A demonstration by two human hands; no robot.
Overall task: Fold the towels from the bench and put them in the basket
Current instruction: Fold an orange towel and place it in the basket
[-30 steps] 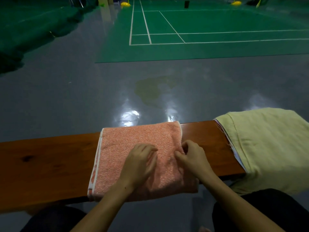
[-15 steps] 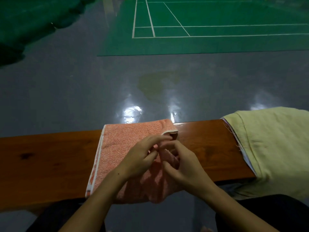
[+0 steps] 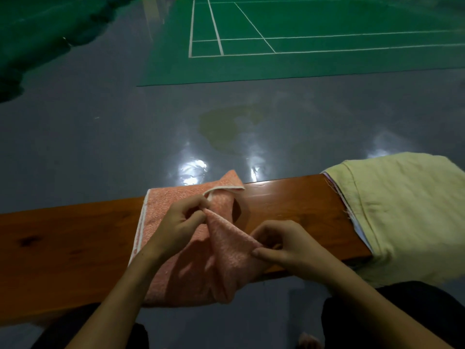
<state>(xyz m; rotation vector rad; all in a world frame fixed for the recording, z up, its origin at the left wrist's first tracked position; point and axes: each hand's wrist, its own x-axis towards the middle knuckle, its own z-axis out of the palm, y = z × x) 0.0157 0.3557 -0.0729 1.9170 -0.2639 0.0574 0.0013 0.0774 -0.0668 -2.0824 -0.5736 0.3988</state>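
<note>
We are sitting at a wooden bench (image 3: 63,248) and working on the pink towel (image 3: 176,280), which is lying across the middle of the bench with its near part hanging over the near edge. Our left hand (image 3: 181,222) is pinching a raised fold of the towel between thumb and fingertips, just below a turned-up corner with a white hem that is standing near the far edge. Our right hand (image 3: 284,244) is gripping the same fold lower down, thumb under the cloth and fingers curled over it, close to the near edge. Between the two hands the fold is stretching in a ridge, lifted off the wood, and a small gap of bare bench is showing through beside the raised corner. The left side of the towel is lying flat, its white-trimmed edge running from far edge to near edge.

At the right end of the bench a yellow towel (image 3: 407,210) is draping over the end and down the near side, well apart from the pink one. Beyond the bench we are looking at a glossy grey floor (image 3: 100,137) and a green court (image 3: 327,61) with white lines. Our dark-clothed knees are showing below the bench.
</note>
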